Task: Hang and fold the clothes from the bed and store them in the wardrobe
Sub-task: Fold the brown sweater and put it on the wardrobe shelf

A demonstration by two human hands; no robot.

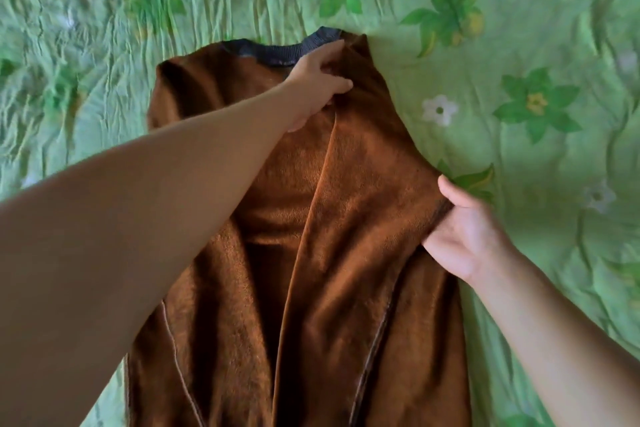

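A brown fleecy garment [349,218] with a dark grey ribbed collar [313,42] lies lengthwise on the bed, collar at the far end. Both long sides are folded in toward the middle, leaving a narrow gap down the centre. My left hand [318,83] reaches across to the far right shoulder, just below the collar, and pinches the folded edge there. My right hand [464,236] grips the garment's right edge about halfway down, thumb on top and fingers hidden beneath the cloth.
A wrinkled green bedspread [519,45] printed with green and white flowers covers the whole bed around the garment. No wardrobe, hanger or other clothes are in view.
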